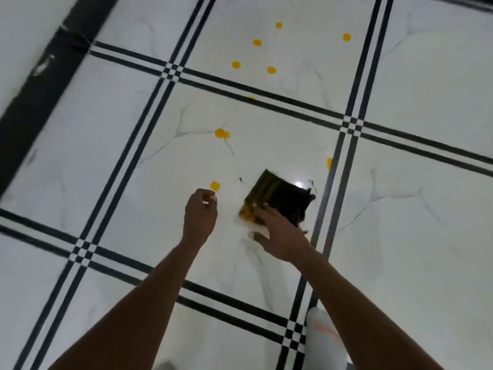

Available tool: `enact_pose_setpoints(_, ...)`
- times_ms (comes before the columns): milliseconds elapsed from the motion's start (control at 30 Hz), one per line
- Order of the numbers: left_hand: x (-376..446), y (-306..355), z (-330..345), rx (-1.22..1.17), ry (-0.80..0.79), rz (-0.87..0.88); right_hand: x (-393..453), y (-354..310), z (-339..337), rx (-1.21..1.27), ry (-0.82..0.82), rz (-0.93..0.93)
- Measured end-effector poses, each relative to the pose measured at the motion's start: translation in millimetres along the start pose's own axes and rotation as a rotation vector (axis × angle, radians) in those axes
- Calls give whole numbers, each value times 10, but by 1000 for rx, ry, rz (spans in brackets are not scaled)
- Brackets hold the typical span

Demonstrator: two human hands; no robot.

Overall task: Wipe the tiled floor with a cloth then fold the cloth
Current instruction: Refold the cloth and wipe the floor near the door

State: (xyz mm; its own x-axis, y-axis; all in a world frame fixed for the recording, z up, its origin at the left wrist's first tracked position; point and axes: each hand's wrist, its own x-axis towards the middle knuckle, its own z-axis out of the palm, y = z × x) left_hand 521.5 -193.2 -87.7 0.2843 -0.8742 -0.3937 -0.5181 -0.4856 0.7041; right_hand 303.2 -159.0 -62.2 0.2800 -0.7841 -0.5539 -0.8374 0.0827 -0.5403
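Note:
A folded dark cloth [280, 197] with yellow-striped edges lies on the white marble-look tiled floor [160, 161]. My right hand [277, 233] is at the cloth's near edge, its fingers spread and their tips touching the striped corner. My left hand [200, 213] hovers to the left of the cloth with loosely curled fingers and holds nothing. Several yellow spots dot the floor: one [215, 185] just beyond my left hand, a double one [222, 133] farther out, and more [257, 42] on the far tile.
Black double lines [344, 161] divide the tiles into squares. A black skirting band [34, 102] runs along the wall at the left. A white shoe with an orange mark [320, 332] shows at the bottom right. Another yellow spot [329, 163] sits by the right tile line.

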Motion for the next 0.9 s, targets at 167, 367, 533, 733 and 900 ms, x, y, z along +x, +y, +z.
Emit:
enact_pose_setpoints(167,494,-216,-11,98,64,201,288,285,307,-156,438,-2)
enact_pose_setpoints(367,1179,-258,-18,371,245,454,685,475,615,-336,550,-84)
enact_pose_setpoints(533,1631,-448,-110,621,369,636,905,636,504,-463,590,-17)
enact_pose_setpoints(733,1680,-732,-141,611,413,523,1132,589,297,-479,549,22)
enact_pose_setpoints(900,1719,-754,-84,612,412,512,1352,592,108,-481,562,-27)
